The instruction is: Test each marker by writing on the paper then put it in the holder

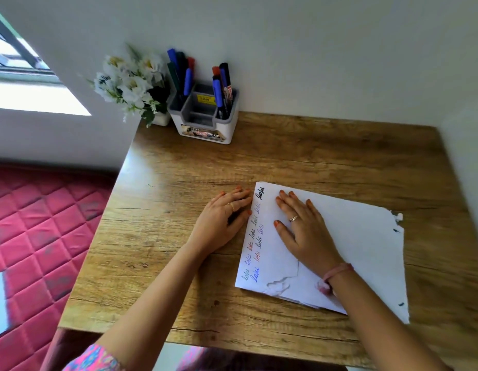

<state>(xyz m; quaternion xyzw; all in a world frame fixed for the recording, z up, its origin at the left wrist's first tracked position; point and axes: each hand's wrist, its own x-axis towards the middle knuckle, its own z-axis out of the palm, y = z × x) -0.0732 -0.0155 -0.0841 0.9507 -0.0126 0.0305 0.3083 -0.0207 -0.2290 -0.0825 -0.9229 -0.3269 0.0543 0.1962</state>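
Neither hand holds a marker: the right hand [304,231] lies flat on the paper [353,236], the left hand [223,218] flat on the table [312,151] beside it. All visible markers [217,92] stand upright in the holder [203,121], far-left, nearer the left hand.

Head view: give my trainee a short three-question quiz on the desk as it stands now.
1. True or false: a marker lies loose on the wooden table.
2. Which hand rests flat on the white sheet of paper: A left, B right?
3. Fill in: the markers stand in the white and grey plastic holder's outer compartments; its ____ compartment has none.

Key: 1 false; 2 B, the right hand, while the left hand lies on the wood; 3 middle.
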